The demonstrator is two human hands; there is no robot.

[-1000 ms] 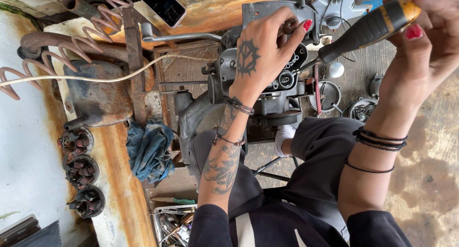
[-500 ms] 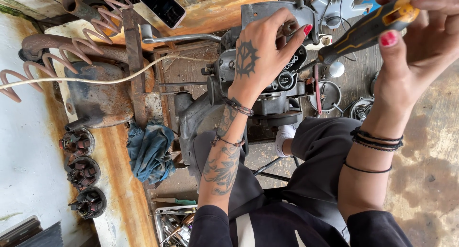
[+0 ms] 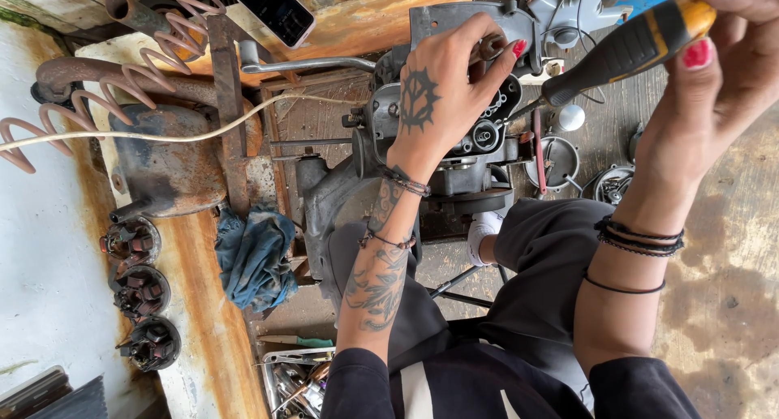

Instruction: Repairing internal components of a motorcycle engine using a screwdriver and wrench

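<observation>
My left hand point(image 3: 451, 86) rests on top of a grey metal engine point(image 3: 389, 176), fingers curled around a small round part near its upper edge. My right hand point(image 3: 722, 70) grips the black and orange handle of a screwdriver point(image 3: 625, 50). The screwdriver's shaft points down-left, with its tip at the engine's black cover point(image 3: 487, 135) just right of my left hand. My knees in dark trousers lie below the engine.
A blue rag point(image 3: 253, 257) lies left of the engine. Three round black parts point(image 3: 138, 289) line the rusty bench edge. A phone point(image 3: 276, 9) sits at top, a rusty pipe with coiled fins point(image 3: 89, 86) at left, a tray of tools point(image 3: 296, 382) below.
My right hand has shifted the screwdriver handle slightly right and turned it; my left hand stays on the engine.
</observation>
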